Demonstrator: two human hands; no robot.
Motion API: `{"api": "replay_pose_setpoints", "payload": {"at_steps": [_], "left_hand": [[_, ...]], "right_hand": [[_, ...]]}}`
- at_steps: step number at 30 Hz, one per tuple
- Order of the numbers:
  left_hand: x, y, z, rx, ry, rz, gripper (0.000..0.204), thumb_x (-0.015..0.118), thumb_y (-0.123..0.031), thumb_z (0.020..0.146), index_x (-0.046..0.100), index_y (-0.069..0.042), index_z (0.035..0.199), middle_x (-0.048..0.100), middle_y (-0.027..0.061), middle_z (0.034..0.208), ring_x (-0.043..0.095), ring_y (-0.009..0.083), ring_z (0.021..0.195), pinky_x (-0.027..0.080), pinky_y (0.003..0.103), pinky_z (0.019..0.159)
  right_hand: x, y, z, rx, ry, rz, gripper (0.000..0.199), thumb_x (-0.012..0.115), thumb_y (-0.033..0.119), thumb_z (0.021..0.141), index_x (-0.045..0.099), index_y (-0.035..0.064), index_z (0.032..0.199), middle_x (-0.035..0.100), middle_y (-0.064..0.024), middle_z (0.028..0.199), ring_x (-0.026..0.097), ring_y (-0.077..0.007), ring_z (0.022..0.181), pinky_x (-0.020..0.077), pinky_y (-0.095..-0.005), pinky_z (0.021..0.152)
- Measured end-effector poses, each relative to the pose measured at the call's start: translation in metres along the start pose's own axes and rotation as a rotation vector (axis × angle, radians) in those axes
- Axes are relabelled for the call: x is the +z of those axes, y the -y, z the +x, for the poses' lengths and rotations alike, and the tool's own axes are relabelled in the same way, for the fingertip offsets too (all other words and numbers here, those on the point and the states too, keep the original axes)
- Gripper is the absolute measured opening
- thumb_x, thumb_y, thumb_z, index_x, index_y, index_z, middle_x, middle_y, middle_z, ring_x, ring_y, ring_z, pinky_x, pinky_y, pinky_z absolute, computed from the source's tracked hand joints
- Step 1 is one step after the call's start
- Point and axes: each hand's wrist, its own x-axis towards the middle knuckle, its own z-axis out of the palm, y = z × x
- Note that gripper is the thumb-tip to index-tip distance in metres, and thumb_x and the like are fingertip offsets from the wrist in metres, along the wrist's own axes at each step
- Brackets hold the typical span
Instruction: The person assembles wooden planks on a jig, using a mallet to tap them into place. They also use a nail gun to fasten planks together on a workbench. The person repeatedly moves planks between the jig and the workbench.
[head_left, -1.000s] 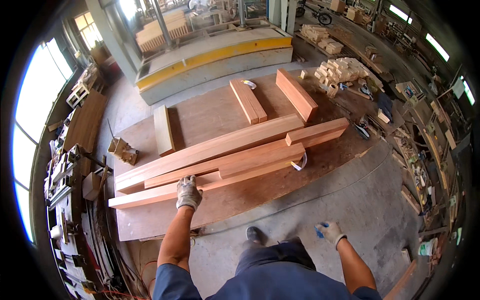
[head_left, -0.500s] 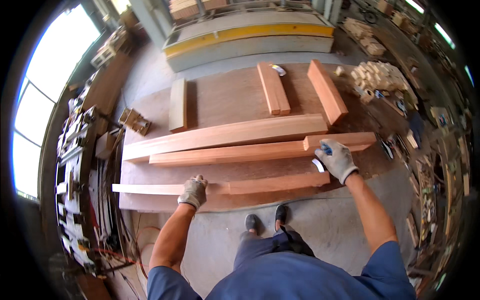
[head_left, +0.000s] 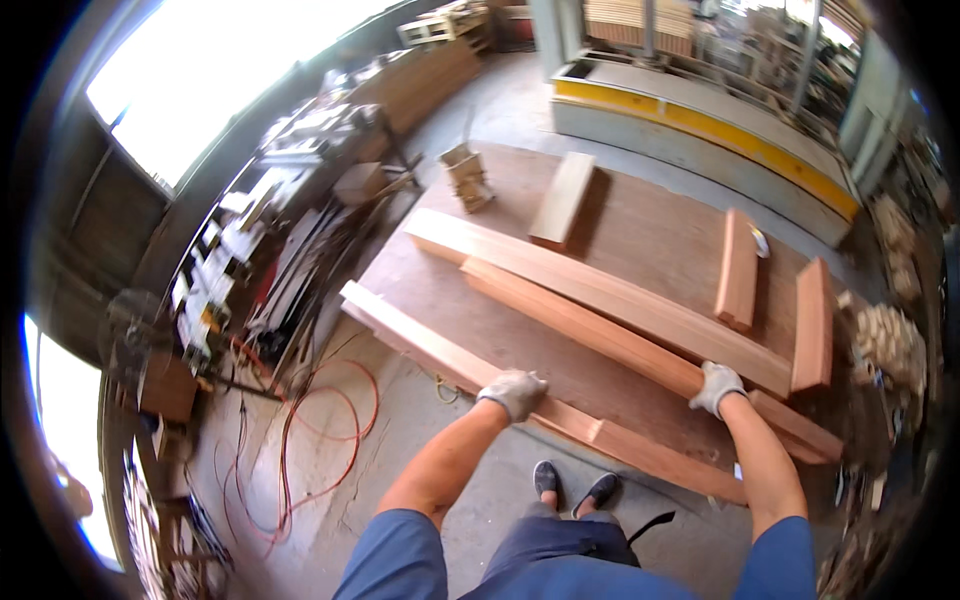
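Observation:
My left hand [head_left: 515,394], in a pale work glove, is closed over a long reddish wooden beam [head_left: 440,352] lying along the near edge of the brown work table [head_left: 610,210]. My right hand [head_left: 717,388], also gloved, grips the right end of a second long beam [head_left: 590,325], its fingertips partly hidden. Just right of that hand lies a shorter wooden piece [head_left: 795,428]. Behind the second beam, a third long beam [head_left: 610,300] runs nearly parallel.
A pale block [head_left: 563,200] and two reddish blocks, one [head_left: 737,270] with a small white item beside it, lie across the table's far side. A small wooden stand [head_left: 465,178] is at its far left corner. Orange hose [head_left: 372,400] coils on the floor at left.
My view has swung left, so the table now appears slanted. My right hand has moved left from the short piece to the end of the middle beam. My left hand stays on the near beam.

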Motion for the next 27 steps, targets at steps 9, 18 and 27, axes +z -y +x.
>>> {"api": "replay_pose_setpoints", "payload": {"at_steps": [9, 18, 27], "left_hand": [[0.012, -0.01, -0.147, -0.303, 0.037, 0.019, 0.021, 0.067, -0.009, 0.085, 0.073, -0.01, 0.105, 0.075, 0.0133, 0.105, 0.072, 0.0324, 0.104, 0.056, 0.045, 0.093], [0.098, -0.139, -0.407, -1.031, 0.083, -0.348, 0.029, 0.067, -0.01, 0.088, 0.07, -0.007, 0.116, 0.073, 0.0151, 0.111, 0.072, 0.0356, 0.104, 0.058, 0.047, 0.089], [0.238, -0.353, -0.545, -1.687, 0.004, -0.803, 0.044, 0.074, -0.023, 0.08, 0.071, -0.008, 0.121, 0.076, 0.0189, 0.115, 0.073, 0.0358, 0.11, 0.059, 0.046, 0.092]], "right_hand": [[0.001, 0.003, 0.03, -0.023, 0.026, 0.014, 0.08, 0.099, 0.037, 0.054, 0.068, 0.0008, 0.118, 0.073, -0.0239, 0.121, 0.069, -0.0388, 0.116, 0.0568, -0.0438, 0.101], [0.088, -0.081, 0.149, -0.219, 0.056, 0.372, 0.073, 0.098, 0.015, 0.053, 0.068, 0.0007, 0.117, 0.076, -0.0135, 0.098, 0.074, -0.0311, 0.084, 0.0637, -0.045, 0.074], [0.061, 0.036, 0.006, -0.195, 0.421, 0.267, 0.081, 0.095, 0.043, 0.068, 0.068, -0.0056, 0.128, 0.075, -0.0152, 0.118, 0.069, -0.0248, 0.101, 0.0578, -0.0352, 0.089]]}}
